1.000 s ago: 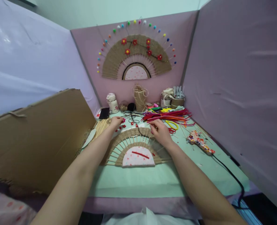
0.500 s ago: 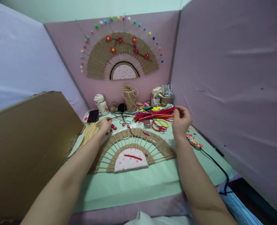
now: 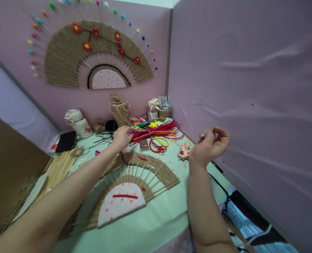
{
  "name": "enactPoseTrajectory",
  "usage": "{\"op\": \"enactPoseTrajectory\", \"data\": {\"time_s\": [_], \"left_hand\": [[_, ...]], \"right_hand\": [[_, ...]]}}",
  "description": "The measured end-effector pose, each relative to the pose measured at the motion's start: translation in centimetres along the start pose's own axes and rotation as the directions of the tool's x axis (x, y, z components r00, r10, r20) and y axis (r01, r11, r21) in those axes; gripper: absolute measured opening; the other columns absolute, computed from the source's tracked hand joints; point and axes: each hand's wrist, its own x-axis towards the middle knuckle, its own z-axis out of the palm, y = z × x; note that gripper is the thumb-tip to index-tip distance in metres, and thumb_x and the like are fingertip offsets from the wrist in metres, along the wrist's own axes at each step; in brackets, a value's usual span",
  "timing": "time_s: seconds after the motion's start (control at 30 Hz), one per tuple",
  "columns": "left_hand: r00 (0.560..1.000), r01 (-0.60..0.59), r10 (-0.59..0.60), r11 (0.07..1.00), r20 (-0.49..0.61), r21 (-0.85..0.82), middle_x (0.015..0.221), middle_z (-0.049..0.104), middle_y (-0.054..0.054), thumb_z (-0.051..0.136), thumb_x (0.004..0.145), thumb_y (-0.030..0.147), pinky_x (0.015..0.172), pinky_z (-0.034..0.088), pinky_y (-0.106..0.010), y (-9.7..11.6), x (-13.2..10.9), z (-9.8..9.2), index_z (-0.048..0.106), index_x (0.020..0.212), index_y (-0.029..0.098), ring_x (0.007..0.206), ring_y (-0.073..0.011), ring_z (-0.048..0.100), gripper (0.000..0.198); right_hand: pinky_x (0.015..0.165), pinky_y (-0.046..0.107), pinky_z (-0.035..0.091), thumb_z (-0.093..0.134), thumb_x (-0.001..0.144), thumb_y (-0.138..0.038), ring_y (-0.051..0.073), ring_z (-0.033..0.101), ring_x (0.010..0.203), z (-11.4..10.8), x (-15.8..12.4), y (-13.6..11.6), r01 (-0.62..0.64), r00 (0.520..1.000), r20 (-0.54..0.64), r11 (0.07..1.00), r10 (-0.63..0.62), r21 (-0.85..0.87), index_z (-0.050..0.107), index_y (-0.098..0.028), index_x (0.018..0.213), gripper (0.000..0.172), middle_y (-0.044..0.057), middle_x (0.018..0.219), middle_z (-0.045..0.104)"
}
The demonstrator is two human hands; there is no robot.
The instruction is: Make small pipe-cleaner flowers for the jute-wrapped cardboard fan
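Observation:
My left hand (image 3: 122,138) reaches over the far part of the table. Its closed fingertips are at the left end of a bundle of red and pink pipe cleaners (image 3: 156,133). My right hand (image 3: 210,146) is raised to the right of the bundle, near the side wall, fingers loosely curled and apart, with nothing visible in them. Below my left forearm lies a fan of twine and sticks (image 3: 161,168), partly covered by the arm. A short red pipe cleaner (image 3: 125,196) rests on its dotted white half-circle (image 3: 119,211).
Red and yellow scissors (image 3: 158,144) lie before the bundle, a patterned glue gun (image 3: 183,151) to their right. A twine roll (image 3: 121,111), white bottle (image 3: 78,123), phone (image 3: 66,141) and sticks (image 3: 58,168) stand or lie around. A finished fan (image 3: 66,56) hangs on the wall.
The view has turned to the right. My left hand has moved from beside the small red pieces to the bundle's left end. My right hand has left the bundle's right end and moved right.

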Motion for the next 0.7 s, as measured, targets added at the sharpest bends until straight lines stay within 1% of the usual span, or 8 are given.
{"op": "enactPoseTrajectory", "data": {"time_s": [0.1, 0.2, 0.3, 0.4, 0.47, 0.53, 0.63, 0.7], "left_hand": [[0.985, -0.092, 0.075, 0.991, 0.158, 0.098, 0.113, 0.063, -0.01, 0.053, 0.077, 0.026, 0.09, 0.04, -0.039, 3.4, 2.6, 2.2, 0.063, 0.108, 0.021, 0.109, -0.0275, 0.053, 0.032], [0.959, -0.173, 0.124, 0.968, 0.254, 0.183, 0.111, 0.062, -0.015, 0.05, 0.078, 0.023, 0.087, 0.04, -0.044, 6.0, 4.9, 4.7, 0.06, 0.11, 0.017, 0.109, -0.0317, 0.052, 0.034], [0.948, -0.186, 0.122, 0.962, 0.293, 0.2, 0.104, 0.064, -0.019, 0.057, 0.072, 0.024, 0.085, 0.04, -0.045, 7.3, 6.6, 7.1, 0.06, 0.104, 0.014, 0.103, -0.0337, 0.055, 0.033], [0.939, -0.168, 0.092, 0.964, 0.333, 0.208, 0.095, 0.065, -0.021, 0.059, 0.07, 0.023, 0.082, 0.04, -0.046, 7.5, 7.7, 8.4, 0.058, 0.103, 0.012, 0.093, -0.0338, 0.059, 0.034], [0.926, -0.18, 0.102, 0.965, 0.362, 0.188, 0.093, 0.066, -0.019, 0.059, 0.07, 0.022, 0.081, 0.041, -0.044, 7.3, 8.4, 8.4, 0.057, 0.104, 0.011, 0.09, -0.032, 0.061, 0.036], [0.914, -0.208, 0.138, 0.967, 0.382, 0.149, 0.098, 0.066, -0.016, 0.054, 0.074, 0.023, 0.081, 0.041, -0.039, 6.9, 9.5, 7.6, 0.056, 0.105, 0.013, 0.09, -0.0288, 0.061, 0.033], [0.903, -0.213, 0.163, 0.973, 0.397, 0.084, 0.099, 0.066, -0.011, 0.054, 0.074, 0.028, 0.073, 0.044, -0.03, 6.2, 11.8, 5.3, 0.057, 0.106, 0.015, 0.084, -0.0235, 0.061, 0.034], [0.908, -0.205, 0.205, 0.978, 0.366, -0.04, 0.096, 0.067, -0.007, 0.056, 0.071, 0.028, 0.072, 0.044, -0.027, 5.9, 13.4, 3.5, 0.059, 0.104, 0.016, 0.081, -0.0214, 0.061, 0.036]], "right_hand": [[0.056, 0.024, 0.04, 0.05, 0.078, -0.022, 0.008, 0.042, 0.055, 0.2, -0.4, -0.4, -0.043, 0.999, 0.032, 0.999, 0.042, 0.03, 0.046, -0.023, 0.087, 0.009, -0.005, 0.071, 0.039], [0.056, 0.023, 0.038, 0.052, 0.078, -0.021, 0.007, 0.042, 0.055, 0.4, -0.9, -0.9, -0.093, 0.993, 0.076, 0.995, 0.089, 0.044, 0.047, -0.022, 0.086, 0.009, -0.005, 0.07, 0.039], [0.056, 0.023, 0.037, 0.054, 0.078, -0.021, 0.007, 0.043, 0.057, 0.5, -1.3, -1.3, -0.134, 0.982, 0.137, 0.991, 0.131, 0.006, 0.049, -0.02, 0.084, 0.008, -0.004, 0.073, 0.041], [0.056, 0.023, 0.037, 0.054, 0.078, -0.022, 0.007, 0.044, 0.057, 0.4, -1.3, -1.5, -0.169, 0.971, 0.166, 0.985, 0.171, -0.029, 0.049, -0.019, 0.082, 0.007, -0.003, 0.076, 0.043], [0.056, 0.023, 0.038, 0.054, 0.078, -0.022, 0.007, 0.044, 0.057, 0.4, -1.2, -1.7, -0.194, 0.966, 0.169, 0.98, 0.198, -0.037, 0.049, -0.019, 0.082, 0.007, -0.003, 0.077, 0.043], [0.056, 0.023, 0.038, 0.055, 0.078, -0.021, 0.007, 0.044, 0.056, 0.3, -1.0, -1.9, -0.213, 0.961, 0.169, 0.976, 0.217, -0.041, 0.048, -0.02, 0.081, 0.008, -0.003, 0.077, 0.043], [0.056, 0.024, 0.038, 0.055, 0.077, -0.02, 0.006, 0.043, 0.055, 0.2, -0.9, -2.2, -0.231, 0.956, 0.178, 0.973, 0.232, -0.025, 0.049, -0.02, 0.081, 0.007, -0.003, 0.079, 0.044], [0.055, 0.024, 0.038, 0.055, 0.077, -0.02, 0.006, 0.043, 0.055, 0.2, -0.9, -2.4, -0.244, 0.95, 0.195, 0.969, 0.244, -0.023, 0.05, -0.02, 0.081, 0.007, -0.002, 0.08, 0.043]]}}
